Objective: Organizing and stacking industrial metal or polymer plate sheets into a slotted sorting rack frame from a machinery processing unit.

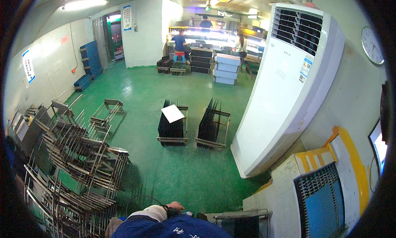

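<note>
My left hand (175, 206) shows at the lower edge, in front of my blue top, with a white sleeve (154, 212) behind it. A dark band or cable lies at its wrist, and a thin dark loop rises beside the sleeve. The fingers are small and partly hidden, so their grip is unclear. My right hand is out of sight. Near my body, to the right, stands a metal-framed rack (243, 215) holding dark panels. Farther ahead on the green floor sit two metal racks of thin black sheets; a white sheet (172, 113) lies on the left rack (171, 130).
Stacked empty metal frames (82, 155) crowd the left. A tall white air conditioner (284, 89) and a machine with a blue panel (324, 201) stand right. The second black-sheet rack (211, 126) is mid-floor. Far back, people sit by lit benches near black crates and blue bins (226, 69).
</note>
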Demonstrator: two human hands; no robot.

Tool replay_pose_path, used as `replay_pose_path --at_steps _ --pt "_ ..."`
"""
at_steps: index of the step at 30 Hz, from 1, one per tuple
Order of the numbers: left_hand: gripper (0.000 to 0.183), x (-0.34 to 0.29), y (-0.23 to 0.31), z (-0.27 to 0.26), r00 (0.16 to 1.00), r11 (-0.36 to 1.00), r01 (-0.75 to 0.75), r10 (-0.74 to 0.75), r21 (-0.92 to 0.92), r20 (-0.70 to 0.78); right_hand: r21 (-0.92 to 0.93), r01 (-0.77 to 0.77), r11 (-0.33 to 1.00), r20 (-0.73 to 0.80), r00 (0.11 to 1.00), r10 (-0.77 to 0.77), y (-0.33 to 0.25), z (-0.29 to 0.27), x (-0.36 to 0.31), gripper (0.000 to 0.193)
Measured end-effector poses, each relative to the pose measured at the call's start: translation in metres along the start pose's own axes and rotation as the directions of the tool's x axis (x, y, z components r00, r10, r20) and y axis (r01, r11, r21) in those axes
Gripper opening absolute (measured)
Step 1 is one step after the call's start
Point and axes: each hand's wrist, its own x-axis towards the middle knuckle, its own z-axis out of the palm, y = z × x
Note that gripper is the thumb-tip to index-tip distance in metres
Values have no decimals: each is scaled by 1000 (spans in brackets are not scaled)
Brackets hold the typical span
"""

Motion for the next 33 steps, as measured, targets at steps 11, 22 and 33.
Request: replay_pose_path --at_steps 11,22,33 --pt "31 -16 -2 -13 984 954 -166 178 248 -27 -188 -26 982 -16 1000 23 -17 -11 -12 62" --pt "33 -7 -6 -16 971 973 203 -214 -109 -105 -134 -54 989 -53 997 48 -10 1 -4 63" --pt "27 -6 -15 -19 977 958 185 -204 -220 -67 -163 -66 984 -49 997 58 -12 3 -4 62"
